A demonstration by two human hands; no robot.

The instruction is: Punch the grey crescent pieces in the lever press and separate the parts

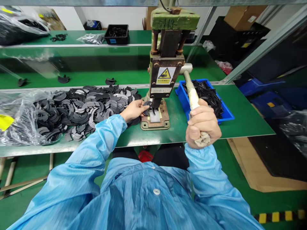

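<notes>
A green hand press [167, 72] with a warning label stands at the middle of the bench. My right hand [203, 125] is wrapped round the wrapped end of its lever [191, 89], right of the press. My left hand [134, 110] pinches a dark curved piece [146, 108] at the left side of the press base [165, 118], beside the lowered tool tip. A pale plate [154, 115] lies on the base under the tool. Left of my left hand spreads a large heap of black and grey curved pieces [81, 107].
A blue bin [226, 118] of thin black parts sits right of the press. A clear plastic bag [21, 127] lies at the left. On the back shelf are a black bin [117, 41] and a full bag [21, 27].
</notes>
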